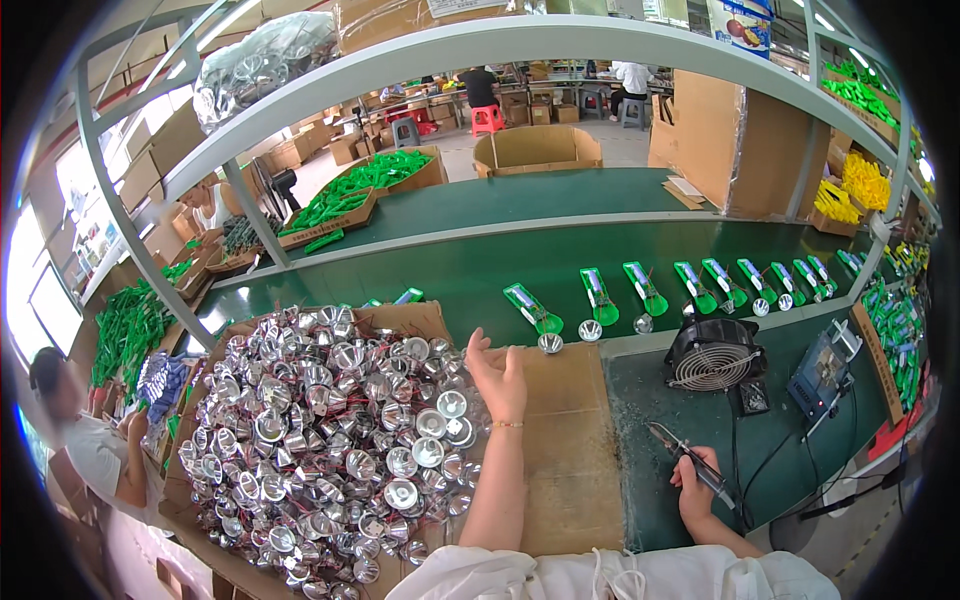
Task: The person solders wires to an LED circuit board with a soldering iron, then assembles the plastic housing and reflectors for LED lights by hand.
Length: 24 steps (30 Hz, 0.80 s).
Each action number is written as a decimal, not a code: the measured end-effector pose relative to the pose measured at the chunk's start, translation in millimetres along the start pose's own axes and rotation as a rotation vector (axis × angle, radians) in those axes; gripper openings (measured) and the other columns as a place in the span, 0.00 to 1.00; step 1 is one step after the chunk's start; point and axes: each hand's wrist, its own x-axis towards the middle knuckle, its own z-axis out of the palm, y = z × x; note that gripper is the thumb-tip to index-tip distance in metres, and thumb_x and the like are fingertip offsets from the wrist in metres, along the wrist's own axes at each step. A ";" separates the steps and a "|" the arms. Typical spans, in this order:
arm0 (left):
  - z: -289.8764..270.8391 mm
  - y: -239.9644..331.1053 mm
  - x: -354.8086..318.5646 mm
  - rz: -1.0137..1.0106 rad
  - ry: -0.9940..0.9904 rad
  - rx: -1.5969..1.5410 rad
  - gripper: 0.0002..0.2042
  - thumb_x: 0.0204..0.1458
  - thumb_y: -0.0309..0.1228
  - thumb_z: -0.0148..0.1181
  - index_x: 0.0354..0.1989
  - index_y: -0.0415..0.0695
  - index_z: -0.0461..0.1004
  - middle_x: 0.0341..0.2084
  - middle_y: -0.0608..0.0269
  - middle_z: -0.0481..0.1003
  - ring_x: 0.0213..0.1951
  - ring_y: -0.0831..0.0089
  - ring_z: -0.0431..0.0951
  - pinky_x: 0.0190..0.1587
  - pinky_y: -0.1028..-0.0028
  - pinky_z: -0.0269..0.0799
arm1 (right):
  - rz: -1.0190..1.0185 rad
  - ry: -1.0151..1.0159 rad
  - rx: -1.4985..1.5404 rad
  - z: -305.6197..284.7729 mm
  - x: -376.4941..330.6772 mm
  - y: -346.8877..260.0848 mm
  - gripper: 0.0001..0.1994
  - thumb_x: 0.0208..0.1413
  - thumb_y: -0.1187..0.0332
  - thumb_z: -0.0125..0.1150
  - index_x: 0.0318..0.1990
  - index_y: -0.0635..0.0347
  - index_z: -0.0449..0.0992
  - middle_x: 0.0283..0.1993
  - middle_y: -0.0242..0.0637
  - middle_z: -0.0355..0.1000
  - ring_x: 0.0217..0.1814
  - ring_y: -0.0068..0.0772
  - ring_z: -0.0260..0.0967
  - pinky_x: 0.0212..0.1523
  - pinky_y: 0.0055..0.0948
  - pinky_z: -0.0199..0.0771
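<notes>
My left hand (497,375) is raised over the brown cardboard sheet (565,450), fingers apart and empty, just right of a big heap of shiny silver reflector cups with thin wires (330,440). My right hand (695,490) rests on the green mat and grips a soldering iron (685,455) whose tip points up and left. On the green conveyor belt (500,275) beyond lies a row of green flashlight bodies (645,290), each with a small silver reflector (590,330) beside it.
A small black fan (712,355) and a soldering station (825,372) stand to the right. Boxes of green parts (345,200) sit across the belt, more green and yellow parts at the right. A person (85,440) sits at the left; others work far behind.
</notes>
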 end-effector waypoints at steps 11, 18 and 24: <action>-2.0 35.5 2.6 -0.098 0.290 -0.493 0.39 0.46 0.22 0.54 0.62 0.48 0.34 0.59 0.50 0.41 0.52 0.61 0.60 0.48 0.67 0.65 | 0.006 -0.005 -0.011 0.0 1.1 0.8 0.10 0.53 0.66 0.52 0.36 0.63 0.62 0.22 0.33 0.64 0.18 0.18 0.61 0.19 0.16 0.61; -16.2 62.6 4.1 -0.275 0.347 -0.772 0.38 0.47 0.24 0.53 0.62 0.51 0.35 0.58 0.52 0.44 0.50 0.64 0.61 0.48 0.62 0.66 | 0.001 -0.016 -0.013 1.8 0.4 -4.3 0.10 0.53 0.66 0.52 0.35 0.63 0.62 0.21 0.32 0.64 0.18 0.18 0.61 0.19 0.16 0.60; -46.8 78.4 8.5 -0.321 0.324 -1.222 0.33 0.47 0.29 0.54 0.60 0.50 0.43 0.52 0.55 0.52 0.54 0.59 0.57 0.54 0.57 0.60 | 0.015 0.008 -0.013 -1.8 -1.1 1.9 0.10 0.52 0.66 0.52 0.35 0.62 0.62 0.21 0.31 0.64 0.18 0.18 0.61 0.19 0.16 0.60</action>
